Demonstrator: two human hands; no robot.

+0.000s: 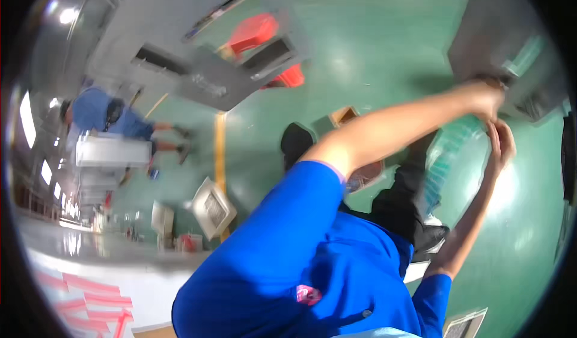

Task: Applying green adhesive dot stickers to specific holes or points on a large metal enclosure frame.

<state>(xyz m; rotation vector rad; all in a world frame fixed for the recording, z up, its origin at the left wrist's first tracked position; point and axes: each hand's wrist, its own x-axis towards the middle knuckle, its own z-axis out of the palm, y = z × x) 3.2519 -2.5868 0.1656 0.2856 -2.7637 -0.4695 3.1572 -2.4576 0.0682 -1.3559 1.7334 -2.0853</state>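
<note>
My left arm reaches across to the upper right, and my left hand [484,100] is closed, slightly blurred, beside a dark grey box-like thing [496,37]. Just below it, my right hand [503,144] has its fingers pinched close to the left hand's fingertips. A see-through strip with teal bands [443,165] hangs in a curve from where the two hands meet, down toward my shoe. Both hands seem to grip its upper end; the exact hold is smeared by motion. A similar teal patch [528,55] shows on the grey thing.
On the green floor [360,49] stand a small open carton [344,115] and a whitish bin [214,209]. Grey panels [222,76] and red stools [253,31] are ahead left. A person in blue [99,112] is farther left, by a white box [114,150].
</note>
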